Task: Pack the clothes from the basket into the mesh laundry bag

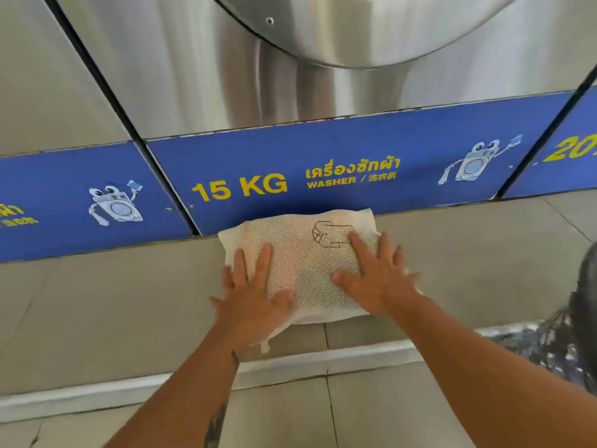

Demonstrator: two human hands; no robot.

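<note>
One head-worn wide view looks forward and down, seemingly from close above the tiled floor [97, 318] by the washer [226, 76].

Blue base panel [290, 156] of the steel washer [226, 76]: yellow "15 KG", "WASHER". Neighbouring blue panel [578, 176], 3 o'clock: yellow "20".

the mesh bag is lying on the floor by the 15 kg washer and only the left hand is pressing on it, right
Not only the left: the head view shows both the left hand and the right hand pressing flat on the mesh bag. It does lie on the floor by the 15 KG washer.
</note>
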